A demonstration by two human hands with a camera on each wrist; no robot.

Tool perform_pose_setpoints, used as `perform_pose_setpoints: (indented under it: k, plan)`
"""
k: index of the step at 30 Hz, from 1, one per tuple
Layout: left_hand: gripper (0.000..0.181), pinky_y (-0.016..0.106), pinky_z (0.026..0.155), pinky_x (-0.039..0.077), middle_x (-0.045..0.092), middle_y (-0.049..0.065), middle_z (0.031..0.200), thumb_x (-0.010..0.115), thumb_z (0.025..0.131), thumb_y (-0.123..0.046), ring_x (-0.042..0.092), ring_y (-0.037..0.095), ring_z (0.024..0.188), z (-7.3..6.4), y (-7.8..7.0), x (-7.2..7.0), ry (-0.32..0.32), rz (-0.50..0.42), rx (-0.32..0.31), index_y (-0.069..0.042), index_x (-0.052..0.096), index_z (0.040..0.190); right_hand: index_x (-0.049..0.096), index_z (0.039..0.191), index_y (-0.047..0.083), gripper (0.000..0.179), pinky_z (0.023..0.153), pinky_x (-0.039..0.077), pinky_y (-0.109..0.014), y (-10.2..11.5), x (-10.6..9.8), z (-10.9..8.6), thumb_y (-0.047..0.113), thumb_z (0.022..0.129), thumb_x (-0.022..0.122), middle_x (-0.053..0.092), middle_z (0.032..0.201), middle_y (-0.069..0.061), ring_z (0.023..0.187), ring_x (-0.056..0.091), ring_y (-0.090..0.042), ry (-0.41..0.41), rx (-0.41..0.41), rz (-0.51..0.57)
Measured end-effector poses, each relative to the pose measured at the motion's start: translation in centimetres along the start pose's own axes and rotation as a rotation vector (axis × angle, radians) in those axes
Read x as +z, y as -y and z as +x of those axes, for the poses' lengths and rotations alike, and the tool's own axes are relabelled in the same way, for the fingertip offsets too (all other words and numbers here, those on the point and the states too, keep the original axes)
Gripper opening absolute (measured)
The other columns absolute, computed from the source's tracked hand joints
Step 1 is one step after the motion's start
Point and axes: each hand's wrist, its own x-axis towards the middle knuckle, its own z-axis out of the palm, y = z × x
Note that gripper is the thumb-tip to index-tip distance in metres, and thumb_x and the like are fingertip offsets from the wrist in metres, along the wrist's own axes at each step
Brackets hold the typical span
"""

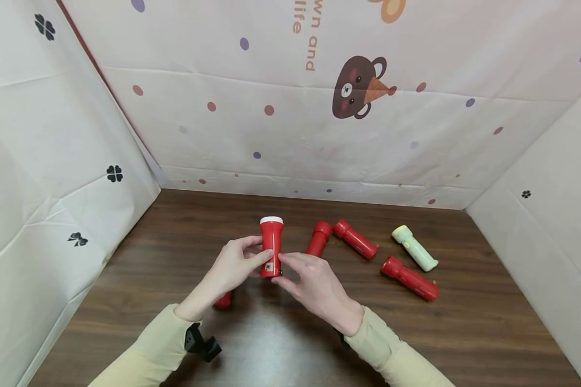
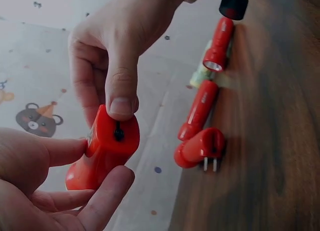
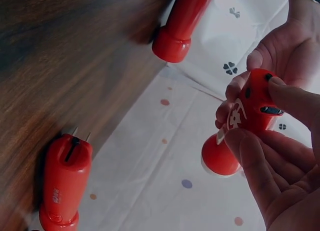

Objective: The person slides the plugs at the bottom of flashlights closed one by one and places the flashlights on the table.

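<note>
In the head view my left hand [image 1: 237, 266] grips a red flashlight [image 1: 271, 239] by its lower body, with its white-rimmed head up. My right hand [image 1: 317, 285] holds it from the other side, fingertips at the body and thumb at the base. In the left wrist view the thumb [image 2: 121, 91] of the right hand presses the base end beside a slot with a small black slider [image 2: 119, 134]. The right wrist view shows the flashlight [image 3: 257, 106] between both hands, a pale printed label on its side and black parts at its base end.
Several red flashlights lie on the brown wooden table [image 1: 479, 312], one partly behind my right hand and one [image 1: 224, 301] under my left wrist. One flashlight [image 2: 200, 148] has two metal prongs sticking out. A pale green flashlight [image 1: 415, 247] lies right. Patterned white sheets surround the table.
</note>
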Motion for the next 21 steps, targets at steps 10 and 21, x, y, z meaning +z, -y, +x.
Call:
perform_pose_setpoints:
  k: [10, 21]
  plan:
    - [0.056, 0.043, 0.077, 0.068, 0.077, 0.024, 0.118, 0.076, 0.097, -0.017, 0.078, 0.017, 0.083, 0.2, 0.9, 0.1, 0.021, 0.058, -0.024, 0.007, 0.057, 0.143, 0.078, 0.117, 0.008, 0.041, 0.088, 0.065, -0.03, -0.1, 0.6, 0.0, 0.023, 0.082, 0.091, 0.083, 0.108, -0.003, 0.097, 0.079, -0.014, 0.143, 0.061, 0.01]
    - [0.047, 0.028, 0.061, 0.06, 0.08, 0.013, 0.096, 0.076, 0.096, -0.018, 0.067, 0.011, 0.065, 0.2, 2.3, 0.8, -0.03, 0.179, -0.035, 0.005, 0.064, 0.136, 0.079, 0.11, 0.013, 0.028, 0.082, 0.064, -0.03, -0.5, 1.9, -0.3, 0.023, 0.086, 0.088, 0.083, 0.102, 0.001, 0.09, 0.078, -0.015, 0.264, 0.113, 0.061]
